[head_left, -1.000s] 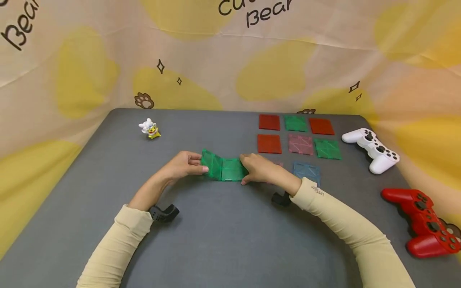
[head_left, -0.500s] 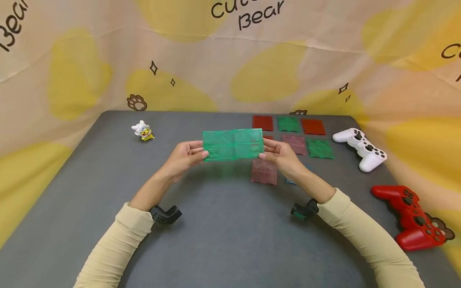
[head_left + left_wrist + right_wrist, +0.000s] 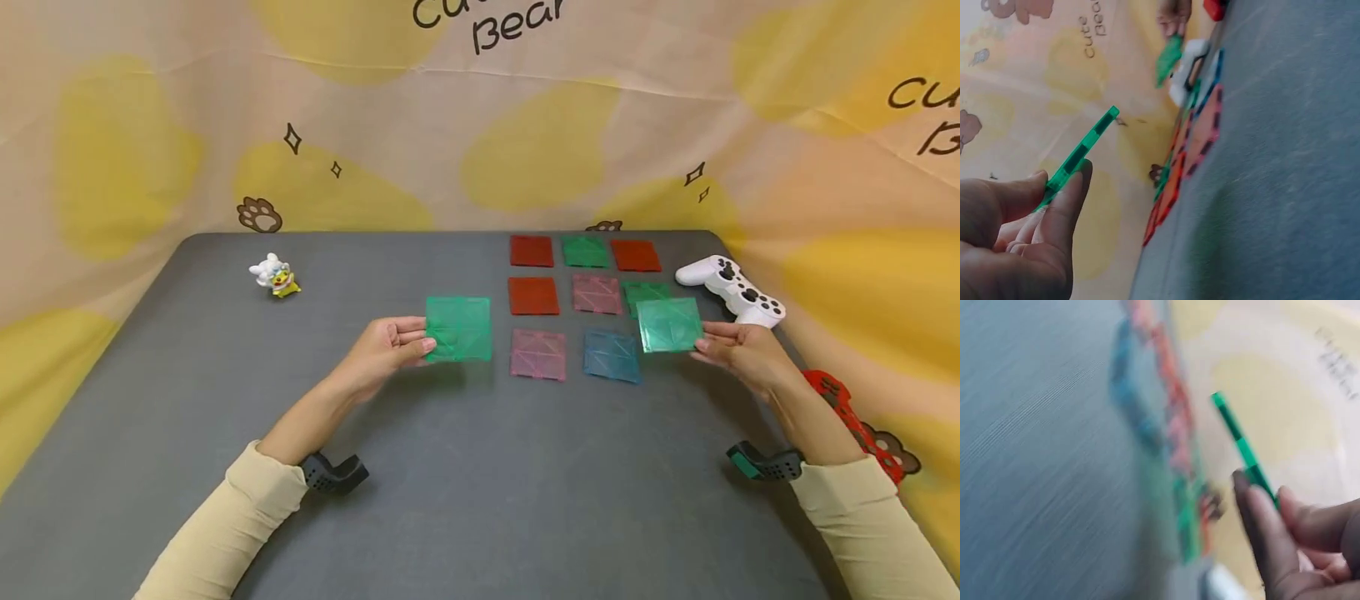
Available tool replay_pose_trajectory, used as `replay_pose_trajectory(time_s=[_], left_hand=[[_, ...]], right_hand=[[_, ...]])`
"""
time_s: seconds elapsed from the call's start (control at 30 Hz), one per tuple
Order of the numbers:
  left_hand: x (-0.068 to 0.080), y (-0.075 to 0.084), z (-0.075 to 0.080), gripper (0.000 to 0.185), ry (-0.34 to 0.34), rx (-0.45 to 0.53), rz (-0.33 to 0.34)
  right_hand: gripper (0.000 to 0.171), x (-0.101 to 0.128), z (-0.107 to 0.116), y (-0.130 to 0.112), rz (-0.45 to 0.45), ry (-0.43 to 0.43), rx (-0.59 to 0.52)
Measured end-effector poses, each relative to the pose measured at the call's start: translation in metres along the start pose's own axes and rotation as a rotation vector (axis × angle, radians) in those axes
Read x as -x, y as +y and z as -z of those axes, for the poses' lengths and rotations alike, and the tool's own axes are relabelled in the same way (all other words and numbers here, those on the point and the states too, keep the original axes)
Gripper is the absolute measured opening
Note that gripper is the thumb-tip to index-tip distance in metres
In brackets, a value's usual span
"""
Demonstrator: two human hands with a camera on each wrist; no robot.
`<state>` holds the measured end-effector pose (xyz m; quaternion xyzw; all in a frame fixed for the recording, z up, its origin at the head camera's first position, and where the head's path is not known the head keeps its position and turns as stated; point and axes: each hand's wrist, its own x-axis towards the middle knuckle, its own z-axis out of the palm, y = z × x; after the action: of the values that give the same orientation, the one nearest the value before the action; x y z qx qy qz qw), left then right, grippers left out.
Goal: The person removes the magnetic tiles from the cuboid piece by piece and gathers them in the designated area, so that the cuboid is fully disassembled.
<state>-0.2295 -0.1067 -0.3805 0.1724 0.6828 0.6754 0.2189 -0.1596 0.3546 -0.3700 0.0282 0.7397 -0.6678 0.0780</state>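
My left hand (image 3: pixel 387 350) pinches one green translucent square magnetic tile (image 3: pixel 458 329) by its left edge, held above the table. In the left wrist view this tile (image 3: pixel 1085 147) is seen edge-on between thumb and fingers. Off to the right, my right hand (image 3: pixel 746 354) pinches a second green magnetic tile (image 3: pixel 670 325) by its right edge, raised over the table and overlapping a flat green tile (image 3: pixel 645 292) behind it. That second tile (image 3: pixel 1244 447) also shows edge-on in the right wrist view. The two held tiles are well apart.
Rows of tiles lie flat: red (image 3: pixel 533 296), pink (image 3: pixel 537 354), blue (image 3: pixel 612 356) and another green (image 3: pixel 585 251). A white game controller (image 3: pixel 731 289) sits at the right edge, a red controller (image 3: pixel 832 392) partly behind the right forearm. A small figurine (image 3: pixel 276 276) stands back left.
The two green tiles, joined edge to edge earlier, were lifted and flattened into one strip, then separated. My right hand has moved right with its tile; the left keeps the other and is slightly lower.
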Motion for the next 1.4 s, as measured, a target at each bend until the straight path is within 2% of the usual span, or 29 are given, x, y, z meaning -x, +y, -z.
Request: replay_pose_trajectory(time_s=[0.1, 0.2, 0.3, 0.37, 0.47, 0.57, 0.63, 0.73, 0.8, 0.9, 1.03, 1.13, 1.2, 1.23, 1.3, 1.33, 1.37, 1.4], left_hand=[[0.005, -0.007, -0.004, 0.043, -0.046, 0.013, 0.039], [0.011, -0.014, -0.015, 0.039, -0.111, 0.044, 0.088], [0.018, -0.019, -0.03, 0.037, -0.185, 0.092, 0.13], [0.023, -0.025, -0.043, 0.037, -0.215, 0.112, 0.158], [0.03, -0.036, -0.063, 0.034, -0.209, 0.132, 0.204], [0.034, -0.045, -0.083, 0.032, -0.189, 0.129, 0.236], [0.036, -0.047, -0.093, 0.032, -0.171, 0.106, 0.245], [0.039, -0.047, -0.102, 0.034, -0.126, 0.047, 0.251], [0.039, -0.046, -0.104, 0.033, -0.097, -0.004, 0.24], [0.037, -0.046, -0.104, 0.025, -0.091, -0.064, 0.219], [0.031, -0.044, -0.096, 0.014, -0.11, -0.146, 0.191], [0.023, -0.036, -0.084, 0.013, -0.118, -0.336, 0.091], [0.011, -0.027, -0.069, 0.016, -0.088, -0.566, -0.044], [0.001, -0.02, -0.061, 0.016, -0.052, -0.697, -0.128], [-0.024, -0.007, -0.039, 0.022, 0.063, -0.965, -0.28], [-0.039, 0.001, -0.027, 0.028, 0.131, -1.1, -0.307], [-0.055, 0.007, -0.015, 0.036, 0.205, -1.22, -0.307], [-0.071, 0.013, -0.002, 0.046, 0.269, -1.301, -0.286]], right_hand=[[0.056, 0.004, 0.015, 0.013, -0.081, -0.024, 0.215], [0.048, 0.005, 0.015, 0.018, -0.107, -0.054, 0.413], [0.043, 0.004, 0.01, 0.013, -0.136, -0.1, 0.559], [0.037, 0.003, 0.007, 0.005, -0.152, -0.125, 0.712], [0.018, -0.003, 0.004, -0.006, -0.114, -0.166, 0.954], [0.033, -0.011, 0.0, -0.013, -0.033, -0.177, 1.164], [0.032, -0.015, -0.004, -0.016, -0.012, -0.183, 1.22], [0.023, -0.021, -0.013, -0.019, -0.06, -0.174, 1.269], [0.019, -0.024, -0.019, -0.02, -0.097, -0.163, 1.292], [0.019, -0.025, -0.027, -0.022, -0.097, -0.113, 1.308], [0.029, -0.026, -0.039, -0.027, 0.053, 0.037, 1.304], [0.039, -0.03, -0.053, -0.04, 0.154, 0.132, 1.303], [0.036, -0.04, -0.066, -0.053, 0.202, 0.145, 1.308], [0.036, -0.047, -0.073, -0.06, 0.224, 0.14, 1.309], [0.045, -0.067, -0.085, -0.072, 0.267, 0.107, 1.293], [0.056, -0.079, -0.091, -0.076, 0.275, 0.087, 1.291], [0.067, -0.091, -0.096, -0.079, 0.283, 0.075, 1.295], [0.075, -0.105, -0.1, -0.079, 0.281, 0.071, 1.297]])
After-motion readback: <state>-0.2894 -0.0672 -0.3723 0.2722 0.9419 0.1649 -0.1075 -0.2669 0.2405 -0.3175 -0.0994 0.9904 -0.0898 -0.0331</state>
